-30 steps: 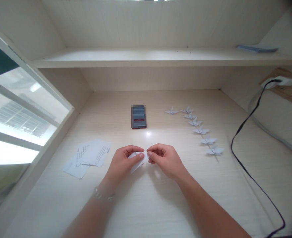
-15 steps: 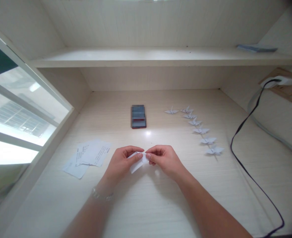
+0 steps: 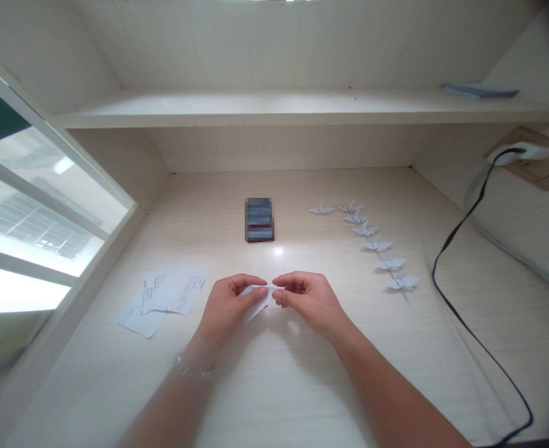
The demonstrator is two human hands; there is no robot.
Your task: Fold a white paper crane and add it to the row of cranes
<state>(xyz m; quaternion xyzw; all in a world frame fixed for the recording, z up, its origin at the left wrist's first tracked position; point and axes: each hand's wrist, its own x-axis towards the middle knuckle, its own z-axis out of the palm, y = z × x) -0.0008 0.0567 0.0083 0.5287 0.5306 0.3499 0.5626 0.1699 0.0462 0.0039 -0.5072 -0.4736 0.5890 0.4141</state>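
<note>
A small folded piece of white paper [image 3: 254, 303] is held between my two hands just above the desk. My left hand [image 3: 231, 303] pinches its left part between thumb and fingers. On the other side, my right hand [image 3: 309, 297] pinches the paper's right end, with the thumb in front. The fingers hide part of the folds. To the right, several white paper cranes [image 3: 377, 246] lie in a curved line on the desk. Left of my hands, a few printed paper sheets [image 3: 174, 292] overlap one another.
A dark pixelated rectangular object [image 3: 259, 219] lies beyond my hands. At the right, a black cable [image 3: 461, 323] runs down from a wall socket [image 3: 535, 158]. A shelf [image 3: 274, 118] spans the back, with a flat bluish item [image 3: 479, 91] on it. A window [image 3: 45, 199] stands left.
My right thumb and fingers have shifted slightly on the paper, and its visible flap looks narrower and tilted differently. Both hands still grip it. The things on the desk have not moved.
</note>
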